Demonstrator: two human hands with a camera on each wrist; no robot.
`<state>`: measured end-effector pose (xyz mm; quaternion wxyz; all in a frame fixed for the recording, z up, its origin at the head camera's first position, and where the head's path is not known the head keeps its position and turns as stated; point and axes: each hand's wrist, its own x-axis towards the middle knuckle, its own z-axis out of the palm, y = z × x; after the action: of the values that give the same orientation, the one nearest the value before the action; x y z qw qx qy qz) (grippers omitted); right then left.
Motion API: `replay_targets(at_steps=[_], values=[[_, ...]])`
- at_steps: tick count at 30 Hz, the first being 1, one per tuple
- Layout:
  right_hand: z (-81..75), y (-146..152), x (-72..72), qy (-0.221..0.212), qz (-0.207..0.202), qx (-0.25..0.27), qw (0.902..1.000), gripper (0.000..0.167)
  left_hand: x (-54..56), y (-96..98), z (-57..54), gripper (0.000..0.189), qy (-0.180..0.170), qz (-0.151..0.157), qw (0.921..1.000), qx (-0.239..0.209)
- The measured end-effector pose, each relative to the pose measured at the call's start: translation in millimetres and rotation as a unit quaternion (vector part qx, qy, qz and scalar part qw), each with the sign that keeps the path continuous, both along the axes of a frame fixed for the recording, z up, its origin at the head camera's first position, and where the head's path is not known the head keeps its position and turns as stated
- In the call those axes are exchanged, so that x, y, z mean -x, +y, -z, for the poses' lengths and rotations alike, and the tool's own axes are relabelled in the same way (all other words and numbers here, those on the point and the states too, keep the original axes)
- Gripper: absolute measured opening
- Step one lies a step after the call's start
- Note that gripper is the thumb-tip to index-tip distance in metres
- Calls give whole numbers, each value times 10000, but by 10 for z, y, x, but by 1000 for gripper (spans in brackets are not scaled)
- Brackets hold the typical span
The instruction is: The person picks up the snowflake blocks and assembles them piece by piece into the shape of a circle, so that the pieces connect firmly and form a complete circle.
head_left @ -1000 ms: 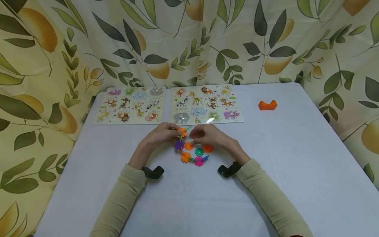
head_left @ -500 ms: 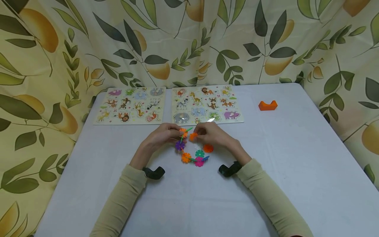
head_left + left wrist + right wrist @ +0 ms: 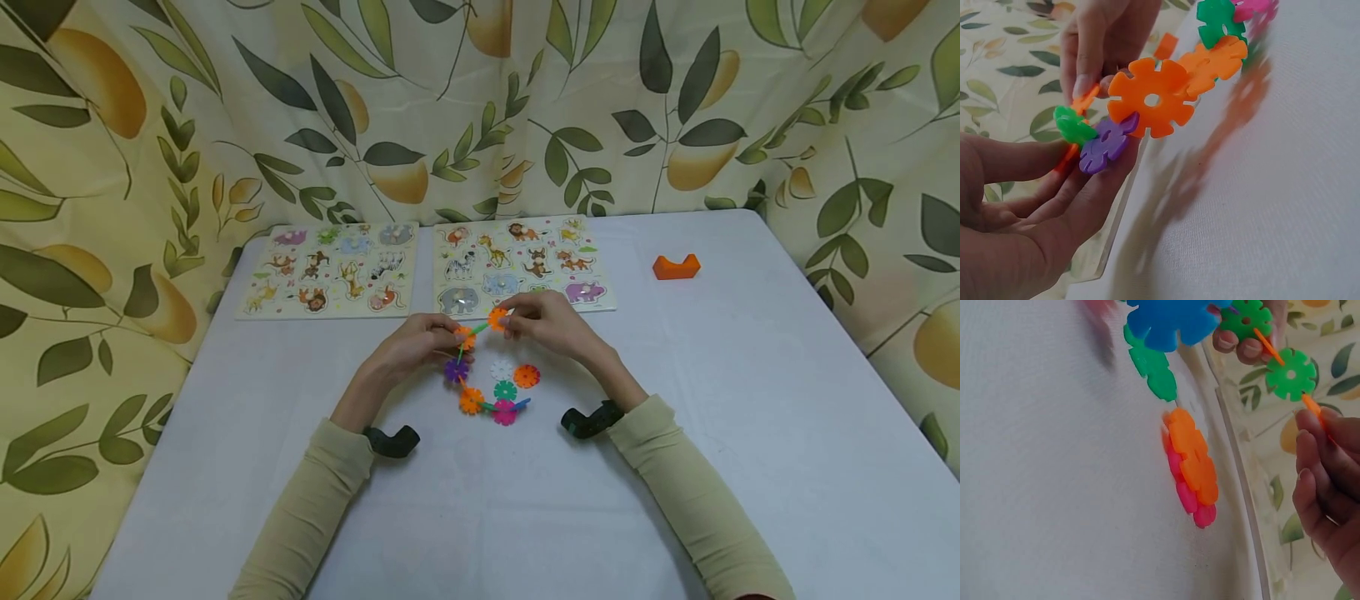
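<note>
My left hand holds up a curved chain of notched plastic flower discs, with thumb and fingers at an orange disc. The chain runs through a purple disc, a large orange disc and a pink disc to a blue disc. My right hand pinches another orange disc. That disc meets the edge of a green disc at the chain's upper end. Seen from the right wrist, the pinched disc is edge-on and partly hidden by fingers.
Loose discs lie below my right hand: white, green, and orange over pink. Two animal puzzle boards stand at the back. An orange notched block sits at back right. A patterned curtain hangs behind.
My right hand has picked up an orange disc from the table and moved it up and away, against the chain's green end. My left hand stays nearly still.
</note>
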<state>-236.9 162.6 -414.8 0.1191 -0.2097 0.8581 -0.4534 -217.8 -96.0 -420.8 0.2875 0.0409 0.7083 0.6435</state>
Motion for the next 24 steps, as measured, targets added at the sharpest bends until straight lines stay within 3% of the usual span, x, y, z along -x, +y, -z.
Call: replay_targets(at_steps=[24], values=[[33,-69,-18,-430,122,462,9979,31,-36,70,23,14,50,-231,9997,74]])
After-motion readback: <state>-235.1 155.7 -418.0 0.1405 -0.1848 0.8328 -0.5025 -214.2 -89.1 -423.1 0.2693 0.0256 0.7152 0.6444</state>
